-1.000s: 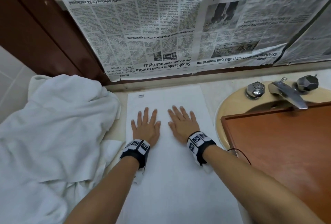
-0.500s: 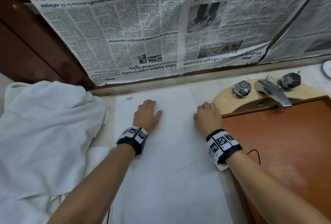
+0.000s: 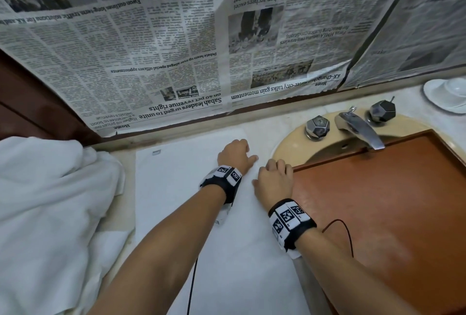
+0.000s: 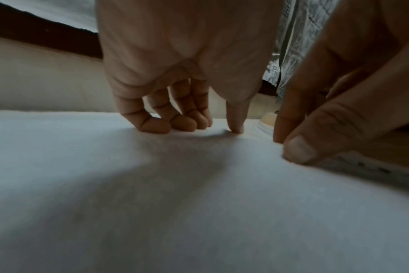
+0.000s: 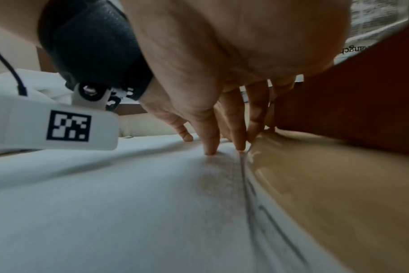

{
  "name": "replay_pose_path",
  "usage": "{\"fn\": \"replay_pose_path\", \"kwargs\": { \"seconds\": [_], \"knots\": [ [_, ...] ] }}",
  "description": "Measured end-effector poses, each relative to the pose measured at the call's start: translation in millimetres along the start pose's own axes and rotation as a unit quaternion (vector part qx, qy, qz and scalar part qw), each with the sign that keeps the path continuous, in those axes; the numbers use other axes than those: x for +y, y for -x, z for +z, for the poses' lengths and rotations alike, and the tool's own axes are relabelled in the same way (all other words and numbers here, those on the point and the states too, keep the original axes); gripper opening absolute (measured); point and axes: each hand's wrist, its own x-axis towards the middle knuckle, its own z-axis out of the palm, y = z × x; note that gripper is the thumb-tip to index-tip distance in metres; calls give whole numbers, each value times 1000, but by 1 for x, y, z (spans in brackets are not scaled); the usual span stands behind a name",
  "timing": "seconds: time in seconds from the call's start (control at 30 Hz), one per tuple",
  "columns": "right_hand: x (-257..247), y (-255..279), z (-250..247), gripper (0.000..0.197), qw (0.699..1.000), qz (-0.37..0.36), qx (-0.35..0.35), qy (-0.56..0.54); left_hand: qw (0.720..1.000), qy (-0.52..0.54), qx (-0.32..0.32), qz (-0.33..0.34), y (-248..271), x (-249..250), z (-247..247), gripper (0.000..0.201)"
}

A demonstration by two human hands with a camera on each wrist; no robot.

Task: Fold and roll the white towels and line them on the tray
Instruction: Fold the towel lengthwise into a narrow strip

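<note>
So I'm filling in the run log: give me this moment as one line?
stage: fold | flat towel: on counter | left hand: fingertips on towel's right edge | right hand: same edge | tray: no rolls

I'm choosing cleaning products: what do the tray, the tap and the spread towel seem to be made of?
Tray: looks like reddish-brown wood or laminate with a smooth satin sheen, though which one is unclear.
Tap: shiny, chrome-like polished metal with bright reflections.
Spread towel: white woven fabric, probably cotton, matte with a fine nap.
</note>
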Motion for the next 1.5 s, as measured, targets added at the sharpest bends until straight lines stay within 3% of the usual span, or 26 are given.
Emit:
{"fn": "replay_pose_path", "kwargs": {
  "seconds": [0.13, 0.27, 0.43, 0.57, 0.63, 0.77, 1.0, 1.23, 1.33, 1.5],
  "knots": [
    [-1, 0, -3, 21, 1000, 2, -10, -9, 1000, 16, 4, -25, 3, 6, -4, 15],
    [-1, 3, -5, 19, 1000, -14, -6, -25, 994, 96, 11, -57, 10, -1, -4, 11],
    [-3, 16, -23, 16, 983, -54, 11, -172, 972, 216, 58, -77, 20, -12, -21, 10],
    [1, 26, -28, 21, 968, -25, -16, -250, 961, 265, 65, -48, 30, -10, -37, 11],
    [7, 29, -29, 21, 955, 14, -63, -289, 960, 269, 72, -37, 34, -10, -38, 16],
    [20, 34, -29, 14, 932, 73, -102, -339, 944, 314, 79, -65, 39, -9, -39, 11],
    [4, 68, -23, 11, 939, 43, -61, -335, 918, 376, 80, -92, 51, -21, -49, 10],
    [-28, 97, -24, 9, 977, -1, -124, -174, 884, 450, 89, -91, 79, -69, -84, 16],
    [-41, 108, -33, 14, 974, -17, -104, -200, 873, 470, 95, -87, 92, -98, -100, 18],
    [-89, 123, -72, 19, 970, -104, -41, -217, 862, 482, 122, -96, 109, -154, -124, 23]
  ]
}}
